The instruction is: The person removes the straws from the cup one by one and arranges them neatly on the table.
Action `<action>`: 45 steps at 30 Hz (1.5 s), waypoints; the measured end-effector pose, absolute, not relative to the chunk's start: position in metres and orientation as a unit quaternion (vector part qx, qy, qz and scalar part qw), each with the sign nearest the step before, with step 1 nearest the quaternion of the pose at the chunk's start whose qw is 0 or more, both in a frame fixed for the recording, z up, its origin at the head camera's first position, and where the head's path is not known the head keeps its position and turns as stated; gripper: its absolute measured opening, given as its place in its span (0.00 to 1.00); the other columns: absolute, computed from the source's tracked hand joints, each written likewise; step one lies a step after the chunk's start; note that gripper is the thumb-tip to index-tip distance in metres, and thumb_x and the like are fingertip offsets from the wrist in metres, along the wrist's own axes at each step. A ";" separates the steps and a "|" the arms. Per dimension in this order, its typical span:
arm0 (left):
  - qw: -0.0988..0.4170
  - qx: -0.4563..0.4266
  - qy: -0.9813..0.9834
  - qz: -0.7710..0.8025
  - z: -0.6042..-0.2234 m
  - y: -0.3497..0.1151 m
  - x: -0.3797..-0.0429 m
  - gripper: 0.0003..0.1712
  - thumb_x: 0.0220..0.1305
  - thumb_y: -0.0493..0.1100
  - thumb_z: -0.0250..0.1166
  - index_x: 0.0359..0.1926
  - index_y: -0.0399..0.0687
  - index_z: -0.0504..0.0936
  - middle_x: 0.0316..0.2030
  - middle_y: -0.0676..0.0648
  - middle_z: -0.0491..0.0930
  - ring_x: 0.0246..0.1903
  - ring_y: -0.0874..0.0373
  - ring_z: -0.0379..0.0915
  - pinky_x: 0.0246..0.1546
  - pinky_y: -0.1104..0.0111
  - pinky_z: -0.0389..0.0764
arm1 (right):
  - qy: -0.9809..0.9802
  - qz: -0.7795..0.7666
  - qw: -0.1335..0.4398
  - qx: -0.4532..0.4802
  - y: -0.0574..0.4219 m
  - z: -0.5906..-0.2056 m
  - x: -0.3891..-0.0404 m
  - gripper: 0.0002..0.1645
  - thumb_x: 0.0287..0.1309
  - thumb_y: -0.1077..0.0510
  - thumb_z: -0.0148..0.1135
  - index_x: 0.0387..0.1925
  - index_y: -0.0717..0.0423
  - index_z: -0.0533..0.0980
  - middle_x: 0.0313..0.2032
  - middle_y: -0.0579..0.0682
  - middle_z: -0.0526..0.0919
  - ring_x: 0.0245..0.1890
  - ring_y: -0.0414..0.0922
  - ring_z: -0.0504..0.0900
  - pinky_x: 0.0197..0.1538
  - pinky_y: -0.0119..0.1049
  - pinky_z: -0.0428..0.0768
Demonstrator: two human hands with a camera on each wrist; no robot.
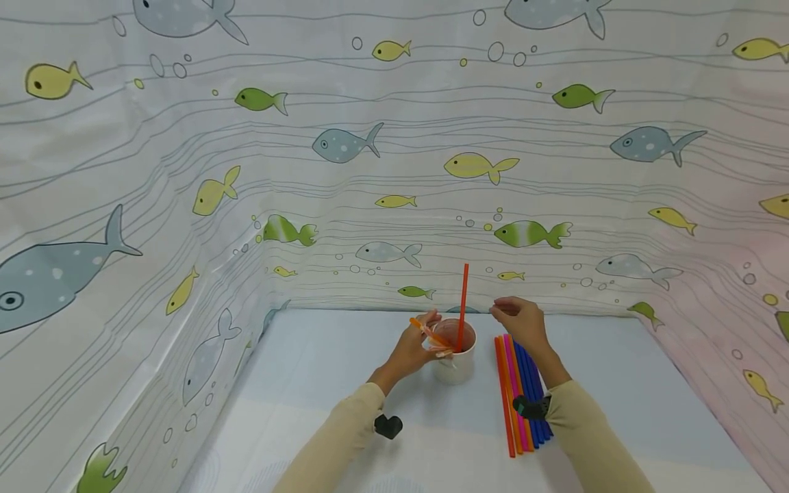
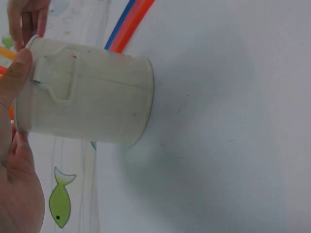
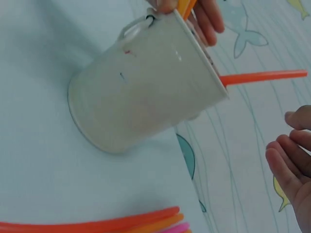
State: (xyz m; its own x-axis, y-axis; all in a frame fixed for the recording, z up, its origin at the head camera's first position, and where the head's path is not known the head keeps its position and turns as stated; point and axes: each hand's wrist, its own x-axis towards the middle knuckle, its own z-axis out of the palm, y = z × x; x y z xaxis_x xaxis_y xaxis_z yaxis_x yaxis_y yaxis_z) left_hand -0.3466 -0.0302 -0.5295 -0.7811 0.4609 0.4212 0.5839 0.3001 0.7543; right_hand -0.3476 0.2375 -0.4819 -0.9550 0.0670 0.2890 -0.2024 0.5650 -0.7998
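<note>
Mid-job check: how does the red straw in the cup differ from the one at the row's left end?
The cup straw stands nearly upright; the row straw lies flat on the table. The cup straw's lower end is hidden inside the cup, while the row straw shows its full length. Both are thin, straight and orange-red.

Creased, wavy-lined white sheeting (image 1: pixel 425 96) printed with small round bubbles (image 1: pixel 496 52) and yellow, green and grey-blue fish (image 1: pixel 647 144) walls in the back and both sides of a flat, pale bluish-white tabletop (image 1: pixel 345 349), under soft light, with a pinkish tint showing on the right-hand side.
</note>
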 end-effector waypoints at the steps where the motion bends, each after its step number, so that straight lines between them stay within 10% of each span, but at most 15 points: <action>1: 0.061 -0.325 -0.804 -0.494 -0.529 -0.030 -0.346 0.52 0.49 0.39 0.75 0.72 0.37 0.57 0.64 0.40 0.69 0.64 0.49 0.67 0.62 0.63 0.69 | -0.870 0.470 0.142 0.040 0.235 -0.481 -0.347 0.19 0.62 0.53 0.66 0.50 0.61 0.81 0.43 0.58 0.85 0.44 0.54 0.84 0.48 0.45 0.84; 45: 0.102 -0.363 -0.803 -0.462 -0.528 -0.033 -0.351 0.54 0.49 0.45 0.77 0.71 0.34 0.57 0.61 0.39 0.71 0.60 0.49 0.71 0.63 0.64 0.71 | -0.857 0.497 0.128 0.040 0.178 -0.498 -0.365 0.19 0.56 0.56 0.71 0.47 0.62 0.82 0.40 0.57 0.86 0.41 0.53 0.85 0.49 0.45 0.84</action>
State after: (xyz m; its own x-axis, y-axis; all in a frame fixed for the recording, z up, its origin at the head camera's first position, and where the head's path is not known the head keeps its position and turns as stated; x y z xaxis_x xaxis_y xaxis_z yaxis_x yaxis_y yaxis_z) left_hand -0.3512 -0.0329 -0.5284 -0.7159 0.4880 0.4994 0.6771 0.3107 0.6670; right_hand -0.3645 0.1782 -0.4979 -0.9639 0.0588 0.2596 -0.1960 0.5029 -0.8418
